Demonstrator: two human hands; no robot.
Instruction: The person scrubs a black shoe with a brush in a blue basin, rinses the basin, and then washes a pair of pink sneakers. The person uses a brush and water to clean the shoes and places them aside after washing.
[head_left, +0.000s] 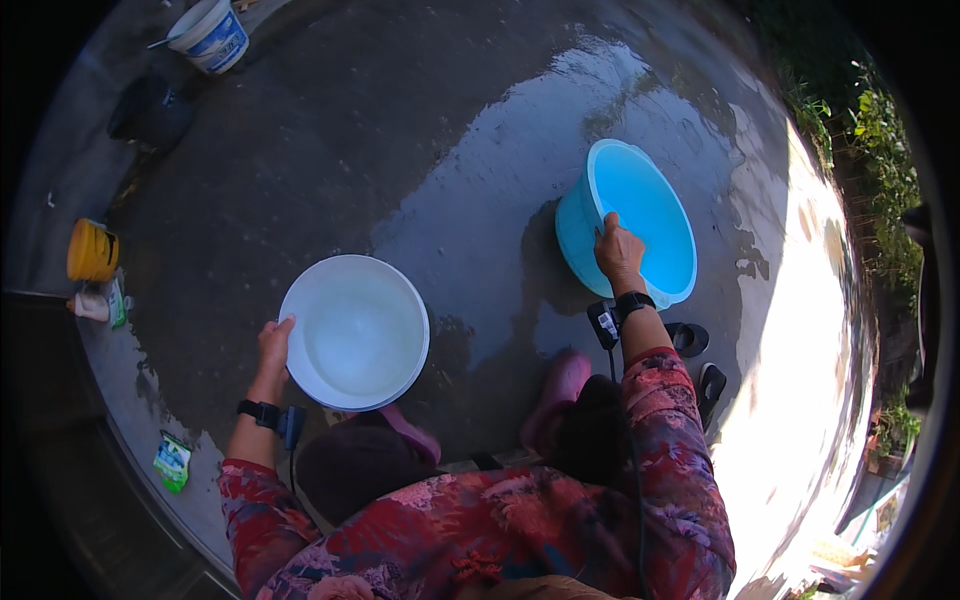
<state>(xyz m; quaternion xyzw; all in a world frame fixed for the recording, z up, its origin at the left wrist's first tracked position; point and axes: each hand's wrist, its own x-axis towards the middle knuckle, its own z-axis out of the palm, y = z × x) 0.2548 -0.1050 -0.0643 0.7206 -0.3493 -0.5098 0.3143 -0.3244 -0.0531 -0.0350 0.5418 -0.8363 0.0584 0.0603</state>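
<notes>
A round white plastic tub (358, 334) stands in front of me on the left, with what looks like clear or cloudy water inside. My left hand (274, 348) grips its left rim, thumb over the edge. On the right a turquoise plastic basin (576, 232) is tilted, its mouth turned to the right. The near left rim of that basin is in my right hand (621, 249). Whether any water lies in the basin, I cannot tell. Each wrist wears a black strap with a small cabled device.
Wet concrete (300, 180) surrounds both vessels. At the left are a white bucket (214, 45), a black bucket (150, 112), a yellow container (93, 250), bottles (105, 306) and a green packet (173, 461). Dark slippers (711, 381) lie by my right arm; plants (885, 150) edge the right.
</notes>
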